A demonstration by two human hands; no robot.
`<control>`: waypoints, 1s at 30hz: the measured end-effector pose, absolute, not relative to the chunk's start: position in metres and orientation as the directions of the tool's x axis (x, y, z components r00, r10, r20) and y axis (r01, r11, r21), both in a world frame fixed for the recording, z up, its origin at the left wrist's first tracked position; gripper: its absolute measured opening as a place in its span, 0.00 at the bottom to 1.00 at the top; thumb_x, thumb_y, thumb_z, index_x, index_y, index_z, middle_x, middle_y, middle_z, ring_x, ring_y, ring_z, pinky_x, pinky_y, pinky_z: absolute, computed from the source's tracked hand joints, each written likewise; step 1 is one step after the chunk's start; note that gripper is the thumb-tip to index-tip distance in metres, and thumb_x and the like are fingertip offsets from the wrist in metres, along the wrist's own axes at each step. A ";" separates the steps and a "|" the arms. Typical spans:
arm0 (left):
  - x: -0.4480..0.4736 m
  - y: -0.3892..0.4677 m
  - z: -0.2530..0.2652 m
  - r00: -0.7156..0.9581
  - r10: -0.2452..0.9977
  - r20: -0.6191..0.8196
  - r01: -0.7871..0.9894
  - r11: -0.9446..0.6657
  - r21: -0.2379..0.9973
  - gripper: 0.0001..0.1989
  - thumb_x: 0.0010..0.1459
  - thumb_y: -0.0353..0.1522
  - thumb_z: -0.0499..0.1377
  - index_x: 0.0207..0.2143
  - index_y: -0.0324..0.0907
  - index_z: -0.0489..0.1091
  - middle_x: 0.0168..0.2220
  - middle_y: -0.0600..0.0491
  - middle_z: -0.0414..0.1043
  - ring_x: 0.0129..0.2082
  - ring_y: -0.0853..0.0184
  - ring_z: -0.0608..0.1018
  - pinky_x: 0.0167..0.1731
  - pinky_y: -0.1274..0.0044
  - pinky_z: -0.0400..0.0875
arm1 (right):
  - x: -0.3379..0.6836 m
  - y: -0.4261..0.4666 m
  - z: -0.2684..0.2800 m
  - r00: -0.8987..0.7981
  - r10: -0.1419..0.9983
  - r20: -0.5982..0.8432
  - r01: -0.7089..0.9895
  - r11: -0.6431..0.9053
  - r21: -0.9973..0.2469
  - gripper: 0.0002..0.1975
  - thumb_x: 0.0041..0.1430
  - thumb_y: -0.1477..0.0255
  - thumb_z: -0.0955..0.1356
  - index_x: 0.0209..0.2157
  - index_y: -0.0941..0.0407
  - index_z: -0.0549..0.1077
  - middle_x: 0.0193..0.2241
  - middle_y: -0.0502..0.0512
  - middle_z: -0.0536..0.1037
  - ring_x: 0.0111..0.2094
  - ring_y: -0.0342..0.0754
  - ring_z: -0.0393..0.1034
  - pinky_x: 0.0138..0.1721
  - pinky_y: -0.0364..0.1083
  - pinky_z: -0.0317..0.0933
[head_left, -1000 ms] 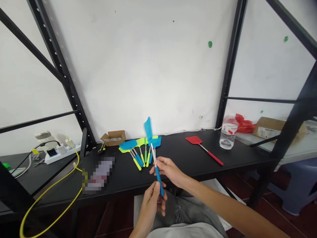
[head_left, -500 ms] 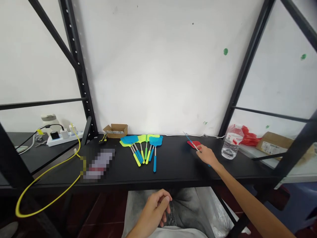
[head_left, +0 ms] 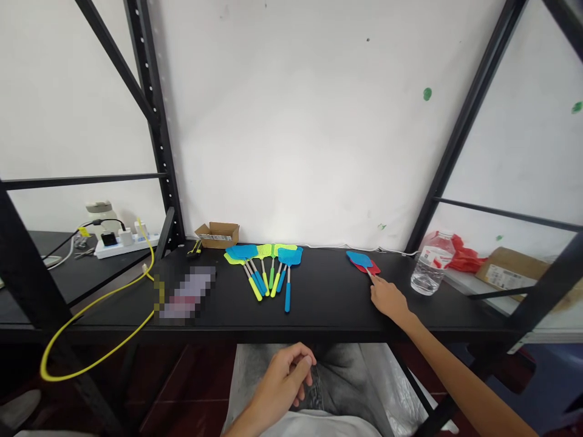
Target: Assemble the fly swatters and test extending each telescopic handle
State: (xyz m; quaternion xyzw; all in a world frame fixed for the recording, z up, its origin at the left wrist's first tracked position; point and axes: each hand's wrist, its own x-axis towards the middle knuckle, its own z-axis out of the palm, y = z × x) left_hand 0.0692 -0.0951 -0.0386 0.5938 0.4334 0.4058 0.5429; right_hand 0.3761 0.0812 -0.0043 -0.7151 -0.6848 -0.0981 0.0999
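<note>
My right hand [head_left: 389, 299] is closed around the handle of a blue fly swatter [head_left: 359, 259]. Its flat head rests over a red fly swatter [head_left: 375, 267] at the right of the black table, and only part of the red one shows. Above my lap, my left hand [head_left: 290, 375] is held loosely curled, the thumb against the fingers, with nothing visible in it. At the middle of the table several blue, yellow and green fly swatters [head_left: 288, 297] lie fanned out, heads overlapping toward the wall and handles toward me.
A water bottle [head_left: 428, 267] stands to the right of my right hand. Along the back left are a small open cardboard box [head_left: 217, 235] and a yellow-black tool [head_left: 195, 249]. A pixelated item [head_left: 189, 294] lies at left, near a looped yellow cable [head_left: 98, 303]. Black rack posts [head_left: 464, 133] frame the table.
My right hand has lowered the blue fly swatter; its head, seen edge-on before, now lies flat over the red one. The view has shifted slightly. My left hand stays curled at my lap.
</note>
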 end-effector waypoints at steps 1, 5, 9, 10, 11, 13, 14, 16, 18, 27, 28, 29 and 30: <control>0.069 -0.095 -0.039 0.297 0.955 0.009 0.078 -0.033 0.996 0.16 0.60 0.44 0.52 0.35 0.40 0.68 0.25 0.55 0.67 0.17 0.74 0.67 0.14 0.84 0.59 | 0.381 0.085 -0.005 0.055 0.960 0.274 0.998 -0.051 -0.021 0.24 0.64 0.72 0.56 0.60 0.57 0.63 0.58 0.65 0.66 0.48 0.58 0.68 0.44 0.52 0.60; 0.069 -0.094 -0.042 0.315 0.949 0.003 0.089 -0.033 0.996 0.16 0.60 0.44 0.52 0.35 0.40 0.68 0.25 0.56 0.67 0.17 0.74 0.67 0.15 0.84 0.59 | 0.398 0.099 -0.003 0.089 0.964 0.250 0.996 -0.081 -0.041 0.22 0.63 0.74 0.56 0.57 0.60 0.65 0.55 0.67 0.68 0.47 0.59 0.70 0.44 0.53 0.60; 0.070 -0.092 -0.045 0.315 0.949 0.004 0.099 -0.036 0.994 0.15 0.60 0.43 0.52 0.35 0.40 0.68 0.24 0.56 0.67 0.17 0.74 0.67 0.14 0.84 0.58 | 0.388 0.099 0.002 0.015 0.917 0.399 1.000 -0.008 -0.018 0.22 0.62 0.71 0.59 0.56 0.62 0.67 0.56 0.67 0.68 0.55 0.61 0.62 0.52 0.54 0.55; 0.070 -0.092 -0.045 0.315 0.949 0.001 0.101 -0.034 0.994 0.15 0.60 0.43 0.52 0.34 0.40 0.68 0.24 0.56 0.67 0.17 0.74 0.67 0.14 0.84 0.58 | 0.377 0.096 0.004 -0.032 0.898 0.440 0.998 0.049 -0.029 0.21 0.63 0.70 0.60 0.55 0.62 0.69 0.55 0.66 0.69 0.55 0.60 0.62 0.54 0.53 0.54; 0.070 -0.091 -0.046 0.316 0.949 -0.001 0.105 -0.034 0.994 0.15 0.60 0.43 0.52 0.34 0.40 0.68 0.24 0.56 0.67 0.17 0.74 0.67 0.14 0.84 0.58 | 0.363 0.092 0.007 -0.082 0.884 0.460 0.992 0.118 -0.051 0.20 0.63 0.69 0.60 0.53 0.60 0.70 0.54 0.65 0.71 0.54 0.57 0.64 0.54 0.51 0.54; 0.070 -0.091 -0.046 0.317 0.948 -0.001 0.113 -0.037 0.993 0.15 0.61 0.42 0.52 0.35 0.40 0.68 0.24 0.56 0.67 0.17 0.74 0.67 0.15 0.83 0.59 | 0.326 0.083 0.015 -0.173 0.887 0.429 0.955 0.257 -0.146 0.18 0.65 0.66 0.58 0.48 0.56 0.73 0.47 0.60 0.76 0.49 0.53 0.69 0.50 0.48 0.58; 0.070 -0.091 -0.046 0.316 0.949 0.000 0.119 -0.040 0.992 0.15 0.61 0.42 0.52 0.35 0.40 0.68 0.24 0.56 0.68 0.17 0.74 0.68 0.15 0.83 0.60 | 0.303 0.079 0.019 -0.197 0.905 0.376 0.937 0.287 -0.200 0.18 0.65 0.64 0.57 0.45 0.53 0.75 0.43 0.57 0.78 0.45 0.53 0.71 0.46 0.48 0.60; 0.069 -0.092 -0.046 0.311 0.950 0.002 0.131 -0.045 0.990 0.15 0.61 0.43 0.52 0.36 0.40 0.68 0.25 0.56 0.67 0.18 0.74 0.68 0.16 0.83 0.61 | 0.256 0.077 0.028 -0.230 0.927 0.295 0.906 0.315 -0.282 0.19 0.63 0.58 0.58 0.41 0.50 0.76 0.39 0.56 0.79 0.43 0.55 0.73 0.42 0.49 0.61; 0.068 -0.093 -0.045 0.310 0.951 0.008 0.140 -0.054 0.989 0.16 0.61 0.43 0.52 0.36 0.39 0.68 0.25 0.56 0.67 0.18 0.74 0.68 0.16 0.83 0.61 | 0.211 0.082 0.036 -0.224 0.945 0.240 0.897 0.296 -0.327 0.21 0.61 0.55 0.60 0.35 0.52 0.78 0.36 0.60 0.79 0.43 0.58 0.73 0.41 0.51 0.62; 0.066 -0.092 -0.043 0.304 0.952 0.038 0.124 -0.079 0.989 0.15 0.62 0.42 0.51 0.37 0.40 0.68 0.25 0.56 0.68 0.18 0.75 0.69 0.17 0.84 0.61 | 0.149 0.116 0.048 -0.246 0.965 -0.087 0.784 0.145 -0.604 0.13 0.50 0.72 0.67 0.14 0.58 0.69 0.14 0.60 0.73 0.18 0.50 0.71 0.25 0.47 0.65; 0.066 -0.091 -0.043 0.296 0.954 0.043 0.117 -0.081 0.990 0.15 0.62 0.42 0.51 0.37 0.40 0.68 0.25 0.56 0.68 0.18 0.75 0.68 0.17 0.83 0.61 | 0.155 0.115 0.048 -0.256 0.962 -0.092 0.766 0.144 -0.627 0.14 0.50 0.72 0.67 0.13 0.58 0.68 0.13 0.59 0.72 0.16 0.49 0.69 0.22 0.46 0.64; 0.066 -0.091 -0.042 0.283 0.958 0.047 0.109 -0.081 0.991 0.14 0.62 0.42 0.51 0.37 0.40 0.68 0.24 0.56 0.68 0.18 0.75 0.68 0.17 0.83 0.61 | 0.162 0.112 0.047 -0.259 0.962 -0.083 0.746 0.145 -0.650 0.15 0.51 0.71 0.66 0.13 0.58 0.67 0.12 0.58 0.71 0.15 0.49 0.68 0.21 0.46 0.63; 0.066 -0.090 -0.042 0.263 0.963 0.052 0.099 -0.080 0.992 0.14 0.62 0.42 0.51 0.37 0.40 0.68 0.23 0.57 0.67 0.17 0.75 0.67 0.16 0.83 0.60 | 0.169 0.108 0.047 -0.257 0.964 -0.065 0.722 0.148 -0.676 0.16 0.52 0.69 0.65 0.14 0.58 0.67 0.11 0.58 0.70 0.14 0.48 0.67 0.20 0.46 0.62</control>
